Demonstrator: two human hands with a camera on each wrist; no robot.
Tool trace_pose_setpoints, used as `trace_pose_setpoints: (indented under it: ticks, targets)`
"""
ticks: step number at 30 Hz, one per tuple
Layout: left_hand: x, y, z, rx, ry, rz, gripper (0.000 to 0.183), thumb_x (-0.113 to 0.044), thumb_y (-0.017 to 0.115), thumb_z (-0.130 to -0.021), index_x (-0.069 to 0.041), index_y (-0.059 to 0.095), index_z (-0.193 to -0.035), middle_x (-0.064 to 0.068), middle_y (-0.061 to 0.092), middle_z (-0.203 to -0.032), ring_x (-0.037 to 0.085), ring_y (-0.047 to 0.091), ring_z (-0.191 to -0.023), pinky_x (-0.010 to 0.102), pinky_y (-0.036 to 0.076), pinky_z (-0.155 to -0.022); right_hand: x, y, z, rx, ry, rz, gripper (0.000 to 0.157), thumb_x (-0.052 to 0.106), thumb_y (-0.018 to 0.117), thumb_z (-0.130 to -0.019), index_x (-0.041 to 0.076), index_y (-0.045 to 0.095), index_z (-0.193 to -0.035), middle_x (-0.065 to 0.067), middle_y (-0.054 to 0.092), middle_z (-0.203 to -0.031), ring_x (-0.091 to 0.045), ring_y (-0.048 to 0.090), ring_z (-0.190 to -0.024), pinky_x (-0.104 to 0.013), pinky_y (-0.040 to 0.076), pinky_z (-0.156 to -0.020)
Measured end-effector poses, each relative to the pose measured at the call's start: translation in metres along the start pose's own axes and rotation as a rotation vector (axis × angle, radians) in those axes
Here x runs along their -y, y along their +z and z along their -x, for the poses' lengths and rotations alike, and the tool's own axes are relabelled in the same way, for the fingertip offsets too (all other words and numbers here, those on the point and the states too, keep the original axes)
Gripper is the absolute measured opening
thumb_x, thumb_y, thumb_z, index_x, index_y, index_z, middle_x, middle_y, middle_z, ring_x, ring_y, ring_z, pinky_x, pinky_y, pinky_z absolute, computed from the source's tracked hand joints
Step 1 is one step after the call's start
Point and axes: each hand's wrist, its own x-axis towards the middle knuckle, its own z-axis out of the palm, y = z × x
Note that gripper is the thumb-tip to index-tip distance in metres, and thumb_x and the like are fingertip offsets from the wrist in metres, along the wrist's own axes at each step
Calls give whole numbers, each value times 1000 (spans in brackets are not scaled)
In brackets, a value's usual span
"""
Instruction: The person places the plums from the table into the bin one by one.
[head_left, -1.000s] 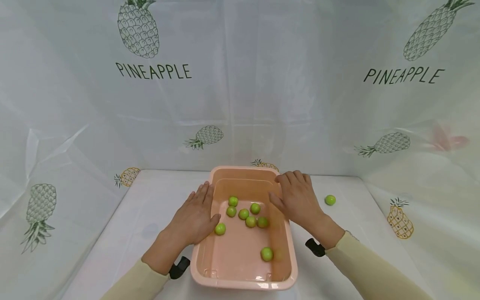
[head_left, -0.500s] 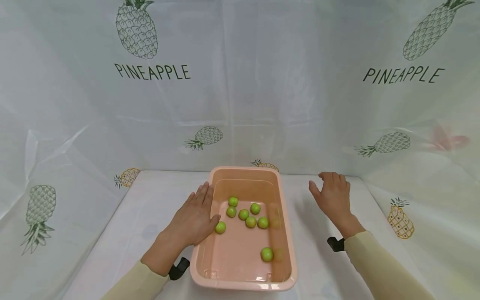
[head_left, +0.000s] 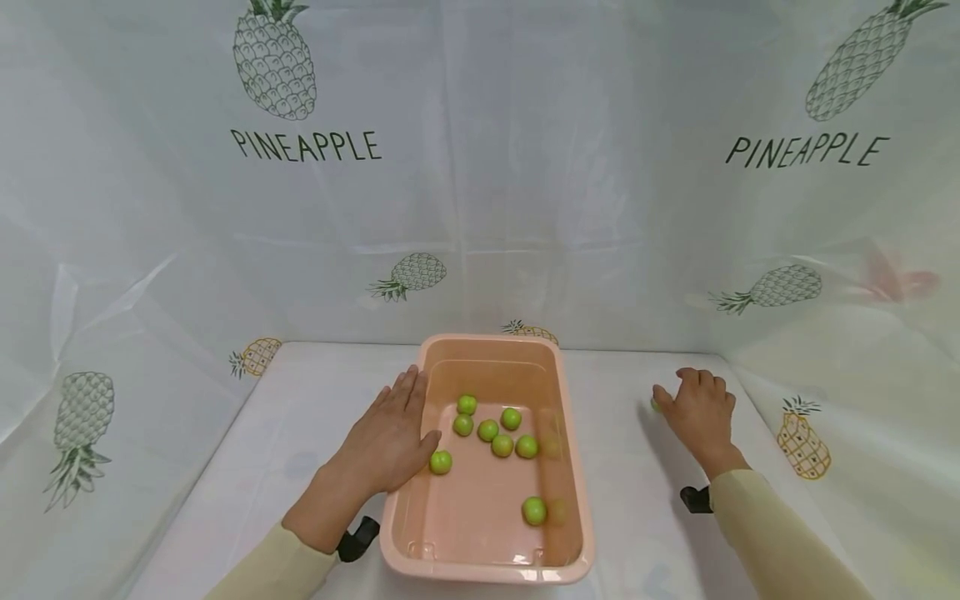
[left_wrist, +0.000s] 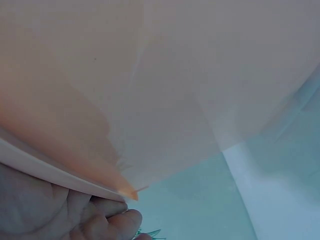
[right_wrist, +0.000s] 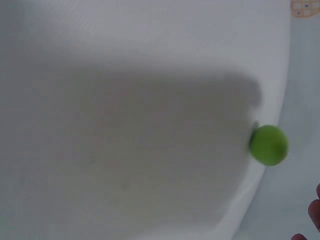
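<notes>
A pink plastic tub stands at the middle of the table with several small round green fruits lying loose on its floor. Along its left rim rests my left hand, fingers straight; the left wrist view has the palm against the rim. Out to the right, my right hand hovers over the table with thumb and fingers spread and slightly bent. One more green fruit lies on the table just beyond the fingertips, mostly hidden behind the thumb in the head view.
A white cloth covers the table. Plastic sheeting printed with pineapples hangs behind and at both sides. A black wrist camera sits under the left wrist, another black camera under the right.
My right hand has left the tub's right rim and moved right, then lowered toward the lone green fruit, now partly covering it. My left hand and the tub have stayed put.
</notes>
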Motion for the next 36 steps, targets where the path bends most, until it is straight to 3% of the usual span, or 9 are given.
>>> trace_pose_setpoints:
  ticks: [8,16,31,36]
  targets:
    - [-2,-1,0,-5,1,2,85,-40,60,-104,9,24,-164,27,22,-172,40,24,-161,57,27,-129,-19,10,3,117,-21,57,59,36,67,-100,-13,55,-132,-42,50,-133,-62,42,-121,-77,37,-90]
    - [-2,-2,0,-4,4,-1,84,-39,60,-104,10,24,-163,28,23,-172,41,24,-161,58,27,-128,-23,18,4,164,-16,86,57,35,66,-100,-13,56,-130,-42,52,-132,-61,43,-120,-77,38,-91]
    - [-2,-3,0,-3,-1,3,84,-39,60,-104,10,25,-163,27,22,-172,41,24,-161,58,27,-128,-23,29,4,145,-78,138,48,25,65,-98,-14,56,-125,-38,55,-127,-59,42,-120,-75,37,-92]
    - [-2,-2,0,1,-4,4,84,-39,59,-104,10,25,-163,27,22,-172,41,24,-161,57,27,-129,-23,29,4,84,-112,158,46,23,71,-96,-13,57,-120,-37,56,-121,-59,43,-117,-74,37,-92]
